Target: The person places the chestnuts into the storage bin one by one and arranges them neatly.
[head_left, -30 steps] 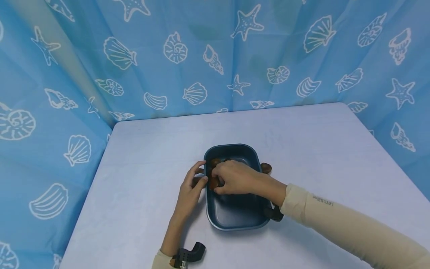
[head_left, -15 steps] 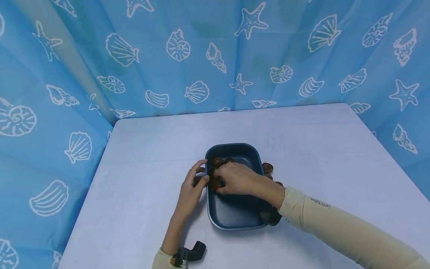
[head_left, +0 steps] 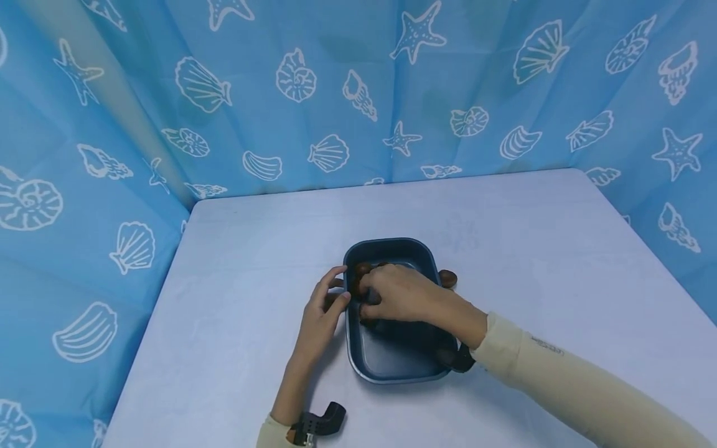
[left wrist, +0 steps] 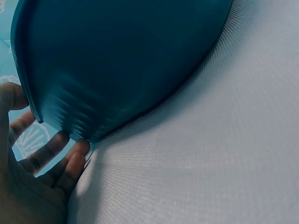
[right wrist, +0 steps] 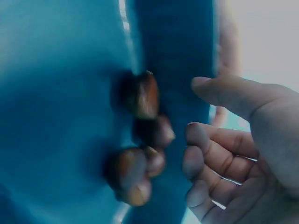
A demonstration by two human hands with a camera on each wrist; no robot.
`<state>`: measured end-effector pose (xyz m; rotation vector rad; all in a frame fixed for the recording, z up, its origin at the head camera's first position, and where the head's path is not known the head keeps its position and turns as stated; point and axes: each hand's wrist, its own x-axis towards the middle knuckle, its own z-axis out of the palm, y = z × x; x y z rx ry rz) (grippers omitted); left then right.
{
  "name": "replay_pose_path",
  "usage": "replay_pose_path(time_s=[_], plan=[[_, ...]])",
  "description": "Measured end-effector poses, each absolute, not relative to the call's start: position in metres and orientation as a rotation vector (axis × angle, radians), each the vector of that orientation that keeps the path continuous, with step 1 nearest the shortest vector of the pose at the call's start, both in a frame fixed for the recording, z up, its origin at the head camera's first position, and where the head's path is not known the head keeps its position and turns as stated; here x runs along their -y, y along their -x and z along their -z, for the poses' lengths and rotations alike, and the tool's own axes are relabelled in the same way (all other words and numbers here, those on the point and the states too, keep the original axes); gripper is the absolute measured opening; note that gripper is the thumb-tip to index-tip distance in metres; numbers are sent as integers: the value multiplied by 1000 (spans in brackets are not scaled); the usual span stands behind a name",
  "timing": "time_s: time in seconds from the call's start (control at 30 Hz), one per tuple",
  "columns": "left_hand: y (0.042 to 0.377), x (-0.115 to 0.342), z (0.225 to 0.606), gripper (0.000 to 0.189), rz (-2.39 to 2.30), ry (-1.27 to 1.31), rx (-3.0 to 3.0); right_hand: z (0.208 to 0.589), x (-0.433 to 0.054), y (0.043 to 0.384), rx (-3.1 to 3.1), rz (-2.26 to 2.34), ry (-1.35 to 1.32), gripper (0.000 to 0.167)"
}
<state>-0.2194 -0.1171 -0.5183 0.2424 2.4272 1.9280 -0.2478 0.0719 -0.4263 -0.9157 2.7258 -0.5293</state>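
Note:
A dark blue rectangular basin (head_left: 398,378) stands on the table. Several brown nuts that look like chestnuts (right wrist: 145,95) lie inside, bunched along one side wall and blurred in the right wrist view. My right hand (head_left: 403,295) reaches into the basin over these chestnuts, its thumb apart from the loosely bent fingers (right wrist: 229,154); nothing shows between them. At the basin's left side, my left hand (head_left: 319,320) rests its thumb and index finger on the rim. Its other fingers (left wrist: 77,151) are against or close to the outer wall in the left wrist view.
Just outside the basin's right wall lies another chestnut (head_left: 447,278), partly behind the right forearm. A white cloth covers the table (head_left: 252,274). Blue curtains (head_left: 336,93) with shell prints hang behind and at both sides. Each wrist wears a black camera mount (head_left: 325,420).
The right thumb and fingers have spread farther apart over the chestnuts, and the right hand has shifted slightly. The left hand keeps its place on the rim.

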Motion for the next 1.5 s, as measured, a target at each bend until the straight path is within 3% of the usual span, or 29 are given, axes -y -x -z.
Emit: replay_pose_path(time_s=[0.23,0.43,0.9,1.2,1.5], plan=[[208,112,488,47,-1908,-227,-2444,398,-102,239,-2836,774,832,25],[203,111,476,46,-1893,-216,-2464,391,-136,225,-2893,839,707,34],[203,110,476,47,-1884,-177,-2448,436,-208,193,-2956,949,463,30],[203,109,476,46,-1865,-154,-2464,465,-222,171,-3040,714,352,25],[204,108,477,46,-1870,-157,-2459,483,-223,156,-3012,646,277,34]])
